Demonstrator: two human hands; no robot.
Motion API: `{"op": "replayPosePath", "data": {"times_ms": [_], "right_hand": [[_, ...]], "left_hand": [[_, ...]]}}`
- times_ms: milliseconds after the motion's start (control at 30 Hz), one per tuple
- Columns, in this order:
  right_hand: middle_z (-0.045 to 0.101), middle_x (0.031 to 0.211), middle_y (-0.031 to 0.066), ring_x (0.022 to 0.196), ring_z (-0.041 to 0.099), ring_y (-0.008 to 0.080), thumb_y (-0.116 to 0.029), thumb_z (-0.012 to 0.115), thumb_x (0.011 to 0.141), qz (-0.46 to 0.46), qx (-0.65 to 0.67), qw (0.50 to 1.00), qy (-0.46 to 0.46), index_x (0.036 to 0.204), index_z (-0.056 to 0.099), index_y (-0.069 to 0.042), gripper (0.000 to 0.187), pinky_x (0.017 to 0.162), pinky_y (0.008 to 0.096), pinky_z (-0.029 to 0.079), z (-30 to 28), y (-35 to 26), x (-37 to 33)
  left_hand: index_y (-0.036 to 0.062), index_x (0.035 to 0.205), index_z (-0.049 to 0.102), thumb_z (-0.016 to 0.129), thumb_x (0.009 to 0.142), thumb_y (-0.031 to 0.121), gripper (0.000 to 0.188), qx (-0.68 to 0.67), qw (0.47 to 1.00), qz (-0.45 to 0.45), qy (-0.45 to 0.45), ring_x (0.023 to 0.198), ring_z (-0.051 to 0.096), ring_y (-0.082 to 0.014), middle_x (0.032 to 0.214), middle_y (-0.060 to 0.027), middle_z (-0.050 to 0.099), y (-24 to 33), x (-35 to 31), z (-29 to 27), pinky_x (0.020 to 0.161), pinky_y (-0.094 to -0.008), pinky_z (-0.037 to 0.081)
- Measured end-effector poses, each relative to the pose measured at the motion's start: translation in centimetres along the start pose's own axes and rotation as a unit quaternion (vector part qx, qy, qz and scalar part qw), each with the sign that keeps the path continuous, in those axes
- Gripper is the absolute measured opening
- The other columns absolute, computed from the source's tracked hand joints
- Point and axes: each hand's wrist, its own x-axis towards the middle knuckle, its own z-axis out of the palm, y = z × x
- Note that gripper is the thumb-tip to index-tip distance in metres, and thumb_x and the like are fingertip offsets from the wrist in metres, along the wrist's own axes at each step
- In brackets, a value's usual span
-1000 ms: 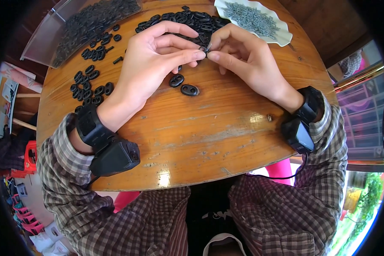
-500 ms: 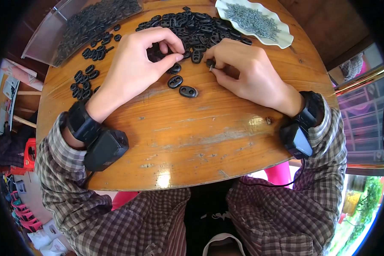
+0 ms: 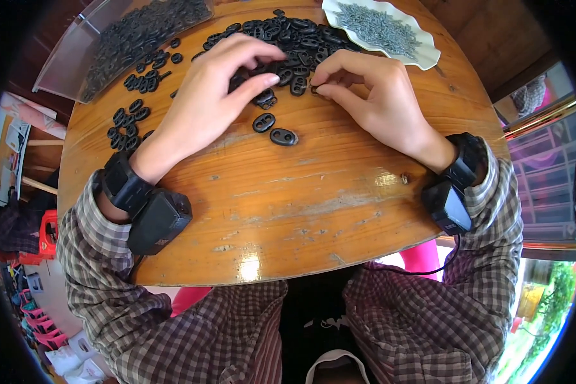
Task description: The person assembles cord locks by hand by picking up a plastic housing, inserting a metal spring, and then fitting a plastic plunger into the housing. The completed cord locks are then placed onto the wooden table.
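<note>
Black oval two-hole pieces, resembling cord locks, lie heaped in a pile (image 3: 301, 45) at the far middle of the table. My left hand (image 3: 221, 89) is over the pile's near-left edge, thumb and index finger apart, with nothing seen between them. My right hand (image 3: 371, 89), at the pile's right front, pinches a small dark piece (image 3: 313, 89) between thumb and index finger; most of it is hidden. Two-hole oval pieces, one (image 3: 264, 122) and another (image 3: 283, 136), lie in front of the hands. Another piece (image 3: 265, 98) is below my left thumb.
A clear plastic bin (image 3: 64, 70) of black parts stands far left. A white wavy-edged dish (image 3: 429, 59) heaped with small grey metal springs sits far right. Loose black rings (image 3: 127, 125) cluster at the left. The wooden table (image 3: 288, 205) curves along its near edge.
My left thumb and index finger have spread apart and the hand has lifted slightly off the pieces. My right fingertips have shifted slightly toward the pile, and the pinched piece is now more hidden.
</note>
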Motion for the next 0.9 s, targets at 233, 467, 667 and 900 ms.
{"op": "replayPosePath", "data": {"times_ms": [233, 467, 667, 900], "right_hand": [[0.063, 0.086, 0.0074, 0.077, 0.059, 0.009, 0.004, 0.059, 0.078, 0.047, 0.033, 0.998, 0.032, 0.096, 0.058, 0.003, 0.018, 0.068, 0.0215, 0.049, 0.1, 0.3, 0.0], [0.063, 0.086, 0.0064, 0.078, 0.06, 0.0097, 0.003, 0.06, 0.078, 0.05, 0.021, 0.998, 0.026, 0.095, 0.059, 0.003, 0.017, 0.068, 0.021, 0.049, 0.1, 0.1, 0.1], [0.063, 0.087, 0.0057, 0.076, 0.06, 0.01, 0.001, 0.06, 0.078, 0.048, 0.001, 0.997, 0.055, 0.095, 0.059, 0.002, 0.016, 0.068, 0.0212, 0.049, 0.0, 0.3, 0.0], [0.062, 0.087, 0.0043, 0.081, 0.059, 0.0095, 0.001, 0.06, 0.079, 0.049, 0.046, 0.994, 0.085, 0.094, 0.059, 0.001, 0.016, 0.072, 0.0207, 0.047, -0.3, 0.2, 0.3]], "left_hand": [[0.0028, 0.095, 0.062, 0.056, 0.081, 0.008, 0.016, 0.021, 0.984, 0.169, -0.048, 0.099, 0.052, -0.0258, 0.103, -0.0078, 0.058, -0.8, 0.4, 0.6, 0.086, -0.0344, 0.041], [0.0023, 0.088, 0.061, 0.058, 0.079, 0.008, 0.011, 0.002, 0.992, 0.12, -0.039, 0.092, 0.052, -0.0239, 0.093, -0.0064, 0.057, -0.2, 0.0, 0.1, 0.082, -0.0332, 0.041], [0.0045, 0.096, 0.062, 0.057, 0.081, 0.008, 0.016, -0.007, 0.976, 0.212, -0.049, 0.096, 0.052, -0.0231, 0.097, -0.007, 0.059, 0.3, 0.4, 0.0, 0.083, -0.0339, 0.041], [0.0054, 0.099, 0.063, 0.058, 0.077, 0.002, 0.024, -0.004, 0.952, 0.273, -0.14, 0.101, 0.052, -0.0236, 0.103, -0.0061, 0.061, 2.9, -0.1, 1.0, 0.088, -0.0348, 0.039]]}}
